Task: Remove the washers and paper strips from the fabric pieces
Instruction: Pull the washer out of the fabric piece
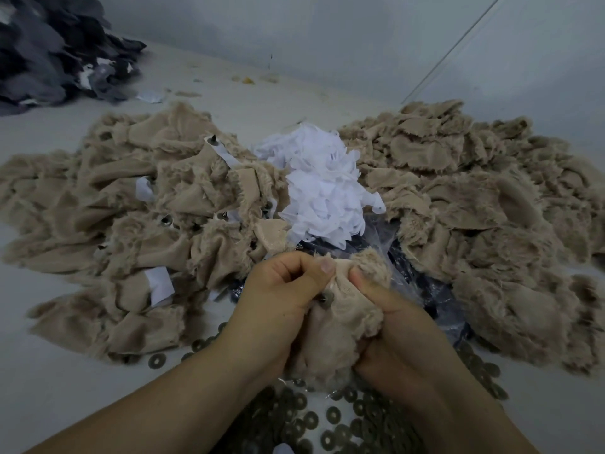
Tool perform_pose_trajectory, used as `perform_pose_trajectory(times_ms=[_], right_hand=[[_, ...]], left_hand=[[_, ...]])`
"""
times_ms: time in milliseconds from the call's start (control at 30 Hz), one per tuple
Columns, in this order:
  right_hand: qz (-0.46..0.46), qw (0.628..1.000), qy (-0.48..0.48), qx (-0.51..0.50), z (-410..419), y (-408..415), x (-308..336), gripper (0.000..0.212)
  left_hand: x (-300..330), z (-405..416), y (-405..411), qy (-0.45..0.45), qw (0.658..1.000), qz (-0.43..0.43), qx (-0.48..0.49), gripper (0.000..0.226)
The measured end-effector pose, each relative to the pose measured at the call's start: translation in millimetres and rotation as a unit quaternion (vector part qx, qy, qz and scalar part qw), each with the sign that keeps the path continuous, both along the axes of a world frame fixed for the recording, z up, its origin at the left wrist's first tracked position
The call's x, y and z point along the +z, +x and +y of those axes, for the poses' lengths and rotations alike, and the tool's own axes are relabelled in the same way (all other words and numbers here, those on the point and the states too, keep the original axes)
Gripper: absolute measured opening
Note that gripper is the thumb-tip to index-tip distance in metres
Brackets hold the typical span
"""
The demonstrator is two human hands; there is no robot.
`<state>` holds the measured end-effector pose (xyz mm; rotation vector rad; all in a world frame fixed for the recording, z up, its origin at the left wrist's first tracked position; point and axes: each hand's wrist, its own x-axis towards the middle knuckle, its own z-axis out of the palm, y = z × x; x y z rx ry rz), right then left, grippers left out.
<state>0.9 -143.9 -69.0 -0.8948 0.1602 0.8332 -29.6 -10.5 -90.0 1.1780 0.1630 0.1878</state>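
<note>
- Near the lower middle of the view, both hands gripped one beige fabric piece (340,326), bunched up above the table (49,371).
- The left hand (281,299) had its fingers curled round the piece's left edge, thumb tip pressed at the top.
- The right hand (393,319) pinched the right side, thumb on the fuzzy upper corner, fingers wrapped under the lower fold.
- The piece's long axis ran roughly toward and away from the person, its frayed top edge pointing at the white heap.
- A washer (326,298) sat on the piece just beside the left thumb, its flat face turned toward the camera; whether a stud passed through it was hard to make out.
- Loose washers (330,417) lay scattered flat under and in front of the hands, some on clear plastic sheeting (435,290).
- A heap of white paper strips (324,191) stood just beyond the hands, between two beige mounds.
- The left fabric pile (131,208) showed studs and white strips among its pieces; the right fabric pile (484,208) showed fabric only.
- Bare table surface lay open at the left front and behind the piles, up to the wall (327,34).
- A dark fabric heap (49,50) filled the far left corner.
</note>
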Motion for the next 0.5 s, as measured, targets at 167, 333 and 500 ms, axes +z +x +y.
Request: perform_pose_trajectory(times_ms=[167,333,500], right_hand=[[-0.094,0.991,-0.083,-0.04,-1.1,8.4,8.7,0.04],[-0.404,0.777,-0.482,-0.017,-16.7,26.8,-4.5,0.027],[-0.523,0.573,-0.626,0.078,-10.5,33.0,-18.9,0.023]], left_hand=[[11.1,19.3,0.7,-0.062,0.997,0.014,0.034,0.027],[29.1,55.9,3.6,-0.031,0.998,-0.005,0.062,0.017],[28.4,57.3,13.8,-0.003,1.0,0.006,0.02,0.019]])
